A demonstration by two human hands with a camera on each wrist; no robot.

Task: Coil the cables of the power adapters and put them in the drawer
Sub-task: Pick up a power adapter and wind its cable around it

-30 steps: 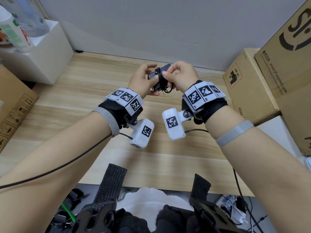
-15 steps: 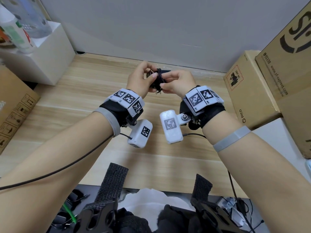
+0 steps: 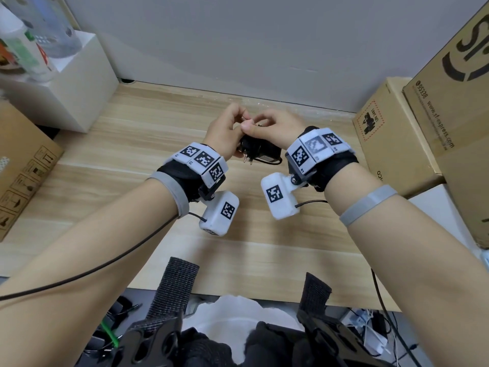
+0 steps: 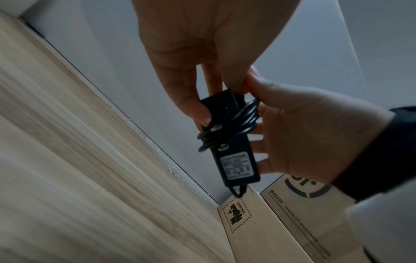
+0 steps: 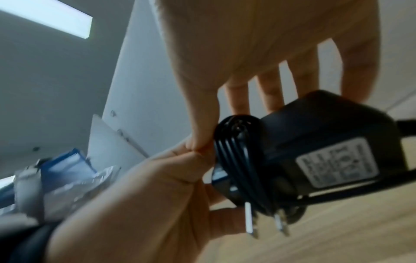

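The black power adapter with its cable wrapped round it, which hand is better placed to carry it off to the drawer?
Probably left: the left hand grips the black power adapter; the right hand only pinches the cable end.

Bare pale wooden desk [image 3: 137, 165] lies open beneath and around my hands. Stacked brown cardboard boxes [image 3: 412, 133] wall my right; a white rectangular box [image 3: 79, 83] blocks the far left corner.

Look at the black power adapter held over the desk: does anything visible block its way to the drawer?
The drawer cannot be seen, so the route cannot be judged. Both the left hand and right hand hold the power adapter above the wooden desk, nothing between hands and adapter.
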